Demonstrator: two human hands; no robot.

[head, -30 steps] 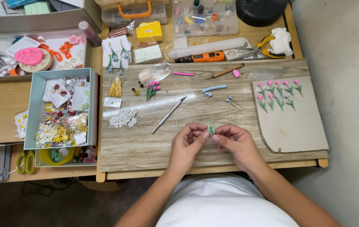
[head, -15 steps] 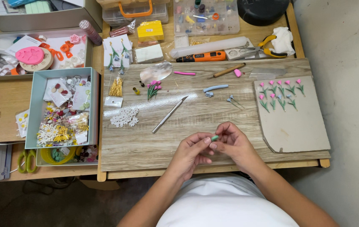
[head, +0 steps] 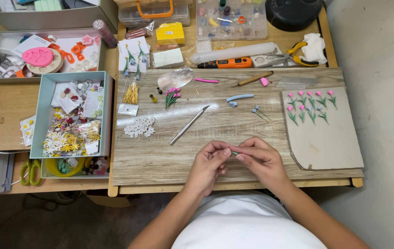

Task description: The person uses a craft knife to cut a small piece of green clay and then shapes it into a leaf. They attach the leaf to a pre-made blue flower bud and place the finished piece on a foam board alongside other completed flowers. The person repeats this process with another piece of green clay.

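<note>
My left hand (head: pixel 208 162) and my right hand (head: pixel 260 159) meet over the near edge of the wood-grain board (head: pixel 215 133). Between their fingertips they pinch a tiny green clay piece (head: pixel 234 153), mostly hidden by the fingers. A slim craft knife (head: pixel 188 125) lies on the board just beyond my left hand. Further right, a grey cardboard sheet (head: pixel 326 138) carries several small pink clay tulips (head: pixel 310 105) with green stems.
A light-blue box (head: pixel 70 115) of small clay flowers stands at the left. White clay blossoms (head: pixel 139 126), a pink tulip bunch (head: pixel 172 96), a blue clay roll (head: pixel 240 97), an orange rotary tool (head: pixel 227 63), yellow pliers (head: pixel 296 54) and a clear bead organiser (head: pixel 231 18) lie beyond.
Both hands have dropped slightly toward the board's near edge and closed tighter, so the green piece shows less than a second ago.
</note>
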